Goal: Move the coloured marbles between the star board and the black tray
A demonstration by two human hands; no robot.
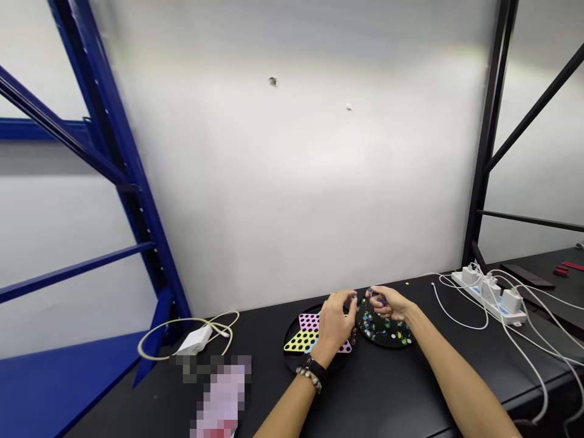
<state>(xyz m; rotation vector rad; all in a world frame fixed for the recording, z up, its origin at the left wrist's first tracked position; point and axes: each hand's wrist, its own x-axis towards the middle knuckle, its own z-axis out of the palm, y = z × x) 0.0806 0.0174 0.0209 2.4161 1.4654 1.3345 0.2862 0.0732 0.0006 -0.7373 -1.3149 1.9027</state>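
My left hand (335,321) is over a round black game board with a coloured star (298,342), its pink, yellow and light blue fields full of dark holes. Its thumb and fingers come together at the tips. To the right, my right hand (387,302) is raised over a round black tray (381,344) of small glass marbles (368,333) in green, blue and white. Its fingers are curled in, with the tips close to those of my left hand. Dark blue spots show at the fingertips of both hands; what they hold is too small to make out.
A white power strip (490,298) with plugged-in chargers and loose white cables lies at the right. A white adapter (195,340) with a coiled cable is at the left, near a blurred pinkish item (223,395). A blue rack post (132,164) and white wall bound the black table.
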